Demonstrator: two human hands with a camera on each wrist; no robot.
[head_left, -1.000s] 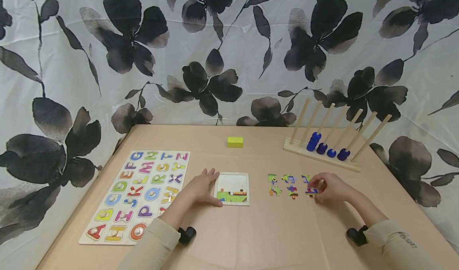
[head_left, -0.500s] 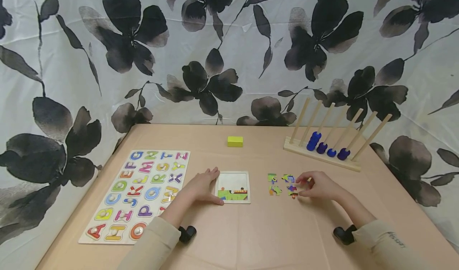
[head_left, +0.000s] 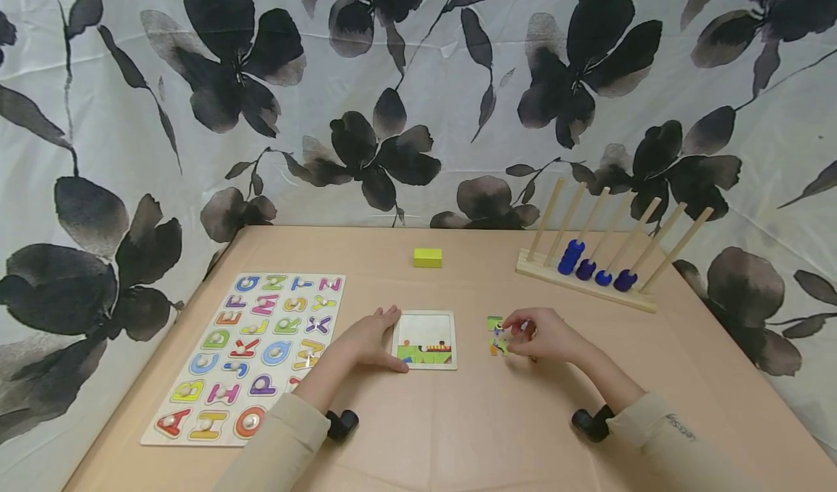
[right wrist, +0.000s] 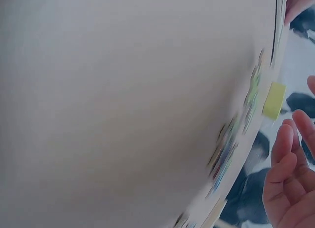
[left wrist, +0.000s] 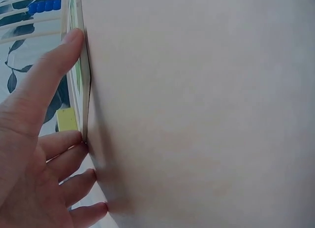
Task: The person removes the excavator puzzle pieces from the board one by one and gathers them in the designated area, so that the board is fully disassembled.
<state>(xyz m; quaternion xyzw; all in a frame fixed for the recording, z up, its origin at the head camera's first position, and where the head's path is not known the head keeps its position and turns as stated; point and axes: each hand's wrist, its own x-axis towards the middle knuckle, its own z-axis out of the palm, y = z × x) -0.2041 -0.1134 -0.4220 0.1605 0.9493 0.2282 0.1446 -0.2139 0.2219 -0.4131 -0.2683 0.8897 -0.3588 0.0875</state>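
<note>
My left hand rests at the left side of a small framed jigsaw puzzle; its straight thumb touches the near edge and its fingers the left side. A green, train-like picture fills the lower part of the frame, and the upper part is pale. My right hand hovers over loose jigsaw pieces to the right, its fingers loosely bent. The right wrist view shows nothing in that hand, which is apart from the blurred pieces on the table. In the head view it hides several pieces.
A letter puzzle board lies at the left, partly under the left forearm. At the back stands a yellow block. A wooden peg rack with blue beads stands at the back right. The table meets a floral cloth behind.
My right hand has moved left across the loose pieces, from the farthest column towards the one nearest the frame. The left hand has stayed at the frame almost unmoved.
</note>
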